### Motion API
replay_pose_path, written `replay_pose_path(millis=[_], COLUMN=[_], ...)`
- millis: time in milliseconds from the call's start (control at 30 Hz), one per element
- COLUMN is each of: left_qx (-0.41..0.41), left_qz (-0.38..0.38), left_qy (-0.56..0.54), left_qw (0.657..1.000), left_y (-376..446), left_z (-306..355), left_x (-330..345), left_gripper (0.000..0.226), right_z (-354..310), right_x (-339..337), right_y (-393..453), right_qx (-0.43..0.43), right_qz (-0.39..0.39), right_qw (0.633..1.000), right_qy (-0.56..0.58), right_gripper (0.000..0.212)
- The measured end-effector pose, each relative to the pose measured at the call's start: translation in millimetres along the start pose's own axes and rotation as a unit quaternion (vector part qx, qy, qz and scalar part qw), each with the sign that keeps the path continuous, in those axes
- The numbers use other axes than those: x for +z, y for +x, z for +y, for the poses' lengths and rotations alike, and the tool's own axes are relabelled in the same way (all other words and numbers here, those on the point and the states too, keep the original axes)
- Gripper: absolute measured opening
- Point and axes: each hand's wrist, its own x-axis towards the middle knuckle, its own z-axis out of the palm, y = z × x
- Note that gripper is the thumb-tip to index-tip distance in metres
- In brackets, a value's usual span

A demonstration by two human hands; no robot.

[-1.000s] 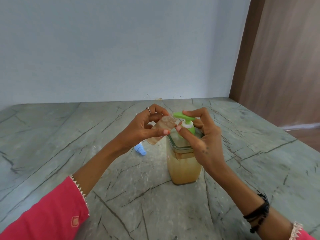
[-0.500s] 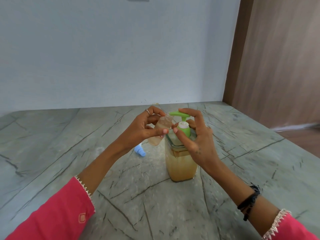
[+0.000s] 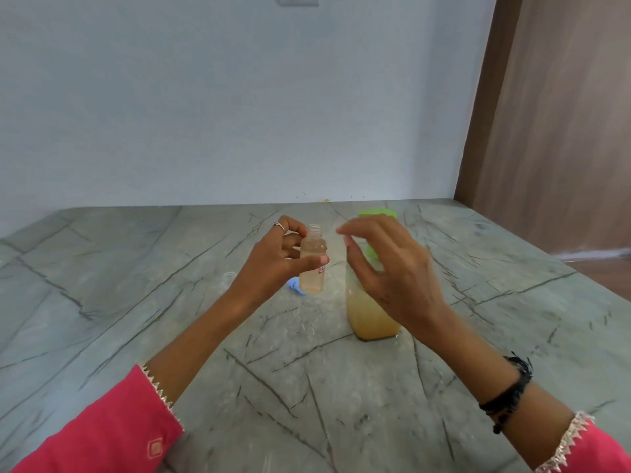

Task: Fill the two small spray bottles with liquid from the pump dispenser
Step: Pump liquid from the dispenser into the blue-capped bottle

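Observation:
My left hand [image 3: 273, 261] grips a small clear spray bottle [image 3: 312, 264] upright above the counter, its neck open and uncapped, pale amber liquid inside. Just to its right stands the pump dispenser [image 3: 370, 312], a square clear jar of yellowish liquid with a green pump head [image 3: 375, 213]. My right hand [image 3: 389, 268] hovers in front of the dispenser's top with loosely bent fingers, holding nothing and hiding most of the pump. A blue spray cap [image 3: 296, 287] lies on the counter behind the small bottle. A second small bottle is not clearly visible.
The grey veined stone counter [image 3: 170, 302] runs back to a pale wall. A wooden panel [image 3: 563, 114] stands at the right. A faint clear item [image 3: 229, 275] lies on the counter left of my left wrist.
My left hand has turned the small bottle from tilted at the pump nozzle to upright and drawn it left. My right hand has come off the pump head and lifted.

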Motion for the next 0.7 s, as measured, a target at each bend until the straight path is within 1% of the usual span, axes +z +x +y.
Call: replay_pose_path(millis=[67, 200, 267, 367, 467, 567, 633, 700], left_qx=[-0.009, -0.031, -0.048, -0.059, -0.055, -0.036, -0.023, -0.020], left_qz=[0.023, 0.049, 0.064, 0.078, 0.076, 0.070, 0.068, 0.066], left_qy=[0.020, 0.076, 0.083, 0.105, 0.132, 0.158, 0.163, 0.162], left_qw=[1.000, 0.995, 0.993, 0.990, 0.987, 0.984, 0.984, 0.984], left_y=[-10, -30, -39, -48, -54, -60, -64, -66], left_z=[-3, -10, -14, -22, -29, -31, -31, -34], left_x=[-6, -17, -21, -23, -22, -18, -14, -11], left_gripper=[0.038, 0.038, 0.038, 0.039, 0.041, 0.035, 0.031, 0.029], right_z=[-14, -30, -36, -49, -56, -52, -47, -41], right_x=[8, 28, 36, 47, 58, 69, 79, 88], right_y=[0, -8, -10, -13, -19, -23, -26, -30], right_qx=[0.019, 0.114, 0.155, 0.216, 0.265, 0.312, 0.331, 0.337], right_qz=[-0.049, -0.163, -0.204, -0.270, -0.303, -0.343, -0.363, -0.374], right_qw=[0.999, 0.979, 0.966, 0.938, 0.915, 0.885, 0.869, 0.862], right_qy=[0.008, 0.039, 0.046, 0.029, -0.015, -0.048, -0.060, -0.066], right_gripper=[0.009, 0.008, 0.011, 0.023, 0.033, 0.035, 0.036, 0.037])
